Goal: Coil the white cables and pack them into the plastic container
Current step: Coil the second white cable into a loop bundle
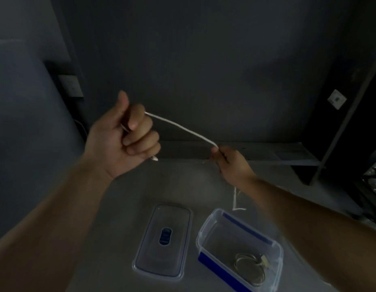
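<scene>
A grey tabletop (124,186) filled the lower middle of the frame. A dim wall socket (71,85) sat at middle left, and a small pale plate (337,99) at upper right.

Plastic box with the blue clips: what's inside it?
One coiled cable lies in the plastic container, near end. Nothing covers it; the lid lies beside.

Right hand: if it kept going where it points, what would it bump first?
Probably the left hand; the right hand points along the white cable toward it. Depth is unclear, so it might reach the dark wall instead.
</scene>
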